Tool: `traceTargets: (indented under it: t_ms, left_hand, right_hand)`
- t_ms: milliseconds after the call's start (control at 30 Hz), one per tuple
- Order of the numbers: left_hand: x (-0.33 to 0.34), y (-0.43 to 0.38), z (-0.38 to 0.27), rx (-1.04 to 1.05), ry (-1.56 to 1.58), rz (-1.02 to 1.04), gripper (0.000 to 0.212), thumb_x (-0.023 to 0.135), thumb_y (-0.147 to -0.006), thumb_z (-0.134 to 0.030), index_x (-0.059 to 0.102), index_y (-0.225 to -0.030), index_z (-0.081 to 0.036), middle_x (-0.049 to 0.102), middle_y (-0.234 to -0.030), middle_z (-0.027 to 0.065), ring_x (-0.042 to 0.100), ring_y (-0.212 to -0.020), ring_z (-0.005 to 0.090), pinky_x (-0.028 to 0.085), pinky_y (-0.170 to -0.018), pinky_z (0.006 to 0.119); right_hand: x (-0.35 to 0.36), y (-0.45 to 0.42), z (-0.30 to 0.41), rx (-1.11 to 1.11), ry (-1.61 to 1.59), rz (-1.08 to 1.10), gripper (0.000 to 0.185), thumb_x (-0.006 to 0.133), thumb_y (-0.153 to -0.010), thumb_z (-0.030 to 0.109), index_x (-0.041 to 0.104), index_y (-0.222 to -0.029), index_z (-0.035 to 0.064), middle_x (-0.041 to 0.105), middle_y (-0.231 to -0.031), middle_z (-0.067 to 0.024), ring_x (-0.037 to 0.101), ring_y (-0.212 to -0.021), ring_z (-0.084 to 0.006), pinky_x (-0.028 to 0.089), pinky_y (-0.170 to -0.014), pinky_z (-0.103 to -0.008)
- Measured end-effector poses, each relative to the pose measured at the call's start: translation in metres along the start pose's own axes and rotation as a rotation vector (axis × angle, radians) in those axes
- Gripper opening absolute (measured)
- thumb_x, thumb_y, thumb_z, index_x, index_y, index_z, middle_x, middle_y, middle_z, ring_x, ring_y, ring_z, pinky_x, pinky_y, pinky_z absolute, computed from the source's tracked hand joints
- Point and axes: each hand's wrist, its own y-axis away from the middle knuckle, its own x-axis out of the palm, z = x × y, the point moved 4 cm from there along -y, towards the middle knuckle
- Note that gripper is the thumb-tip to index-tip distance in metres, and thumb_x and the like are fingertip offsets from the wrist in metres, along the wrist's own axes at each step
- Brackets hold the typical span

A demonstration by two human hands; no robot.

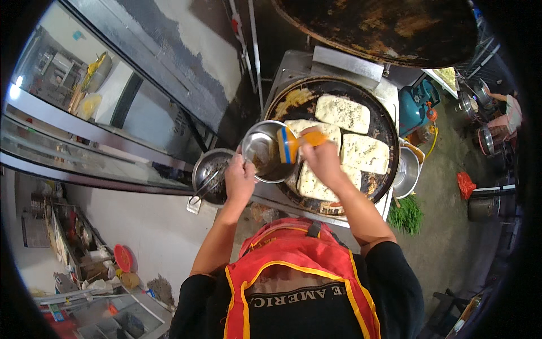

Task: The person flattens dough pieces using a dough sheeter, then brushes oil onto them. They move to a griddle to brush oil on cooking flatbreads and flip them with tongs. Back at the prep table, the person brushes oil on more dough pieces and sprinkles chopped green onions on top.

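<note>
My left hand [240, 176] grips the rim of a steel bowl [260, 148] with a little brownish liquid at its bottom. In my right hand [322, 156] is a wide pastry brush [288, 146] with an orange handle and a blue band, held by the bowl's right side. Beneath them lies a round black griddle [381, 123] bearing several pale, speckled slabs of dough. One slab [343, 113] lies at the far side, another [365, 153] at the right. A nearer slab [317, 184] is partly covered by my right hand and forearm.
Left of the griddle stands a steel bowl [203, 169] with dark contents and a utensil. A large blackened lid [381, 25] is raised behind. On the right are a teal gas cylinder [413, 108], a steel pot [406, 171] and green stalks [405, 216]. A person [506, 114] is at far right.
</note>
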Motion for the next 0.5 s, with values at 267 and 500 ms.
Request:
traceTargets:
  t_ms: [267,500]
  left_hand:
    - [0.047,-0.024,0.001,-0.070,0.069,0.055,0.031,0.045,-0.081,-0.003,0.050,-0.110,0.007,0.059,-0.096,0.0220,0.061,-0.076,0.0307,0.050,-0.062,0.036]
    - [0.022,-0.025,0.019,-0.220,0.325,-0.122,0.010,0.045,-0.085,-0.005,0.044,-0.077,0.002,0.049,-0.058,0.0082,0.055,-0.043,0.0141,0.044,-0.038,0.027]
  right_hand:
    - [0.008,0.010,-0.080,0.433,-0.487,-0.095,0.023,0.052,-0.088,0.017,0.051,-0.100,-0.0027,0.059,-0.067,-0.0082,0.058,-0.056,-0.0125,0.048,-0.048,-0.0263]
    - [-0.060,-0.036,-0.198,0.464,-0.869,-0.634,0.022,0.054,-0.089,0.023,0.058,-0.086,0.0017,0.059,-0.066,-0.0082,0.056,-0.056,-0.0140,0.047,-0.048,-0.0258]
